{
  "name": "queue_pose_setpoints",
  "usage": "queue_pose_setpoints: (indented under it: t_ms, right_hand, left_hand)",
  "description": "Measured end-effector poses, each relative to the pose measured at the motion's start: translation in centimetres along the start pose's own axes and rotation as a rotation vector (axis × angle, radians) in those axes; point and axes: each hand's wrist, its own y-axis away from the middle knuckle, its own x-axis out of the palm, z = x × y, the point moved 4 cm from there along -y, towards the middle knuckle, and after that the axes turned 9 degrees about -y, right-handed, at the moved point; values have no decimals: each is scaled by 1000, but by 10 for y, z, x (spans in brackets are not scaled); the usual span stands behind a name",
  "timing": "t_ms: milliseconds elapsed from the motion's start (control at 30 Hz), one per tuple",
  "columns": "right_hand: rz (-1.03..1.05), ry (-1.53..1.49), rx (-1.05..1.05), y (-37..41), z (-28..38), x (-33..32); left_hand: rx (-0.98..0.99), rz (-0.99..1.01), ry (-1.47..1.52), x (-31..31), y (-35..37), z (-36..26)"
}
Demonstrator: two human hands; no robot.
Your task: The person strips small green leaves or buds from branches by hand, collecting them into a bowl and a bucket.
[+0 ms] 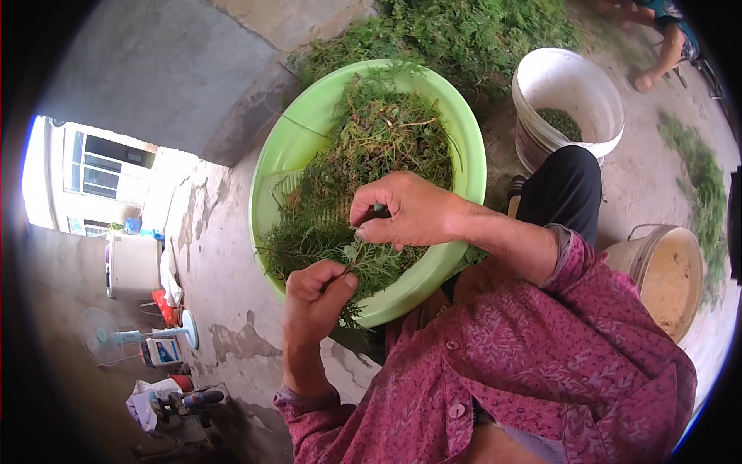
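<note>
Over a large light-green plastic basin (264,182), my left hand (315,301) pinches the stem of a leafy evergreen sprig (371,261) between thumb and fingers. My right hand (410,209) is above it, thumb and fingers curled together near the sprig's tip. Something small and dark green shows between those fingers, too small to name for certain. Inside the basin lies a heap of cut evergreen twigs (386,127), green with some brown bits. The basin rests against my legs.
A white bucket (568,77) with small green pieces (559,122) inside stands beyond my knee. Nearby is a tan bucket (672,282). More evergreen branches (456,35) are piled behind the basin. Another person's leg (669,50) shows at top right; a fan (100,336) stands at left.
</note>
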Motion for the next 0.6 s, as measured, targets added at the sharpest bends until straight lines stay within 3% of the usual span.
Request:
queue_pose_setpoints:
  t_ms: [133,200,300,433,500,567,600]
  right_hand:
    - [-52,-258,112,0,-2,-3]
    - [-54,-833,157,-2,-20,-20]
    - [-115,-1014,238,6,-9,-27]
    - [-85,-829,298,8,-7,-10]
    - [5,-451,302,8,-8,-4]
    - [5,-348,210,6,-10,1]
    - [-27,-119,9,2,-15,0]
  left_hand:
    - [-49,-33,198,2,1,6]
    - [-170,-82,581,0,8,9]
    - [-217,-90,826,-3,7,14]
    - [-212,-49,801,8,-4,6]
    - [-227,-24,827,12,-7,16]
    - [-217,18,805,15,-8,19]
    - [-219,16,808,15,-8,20]
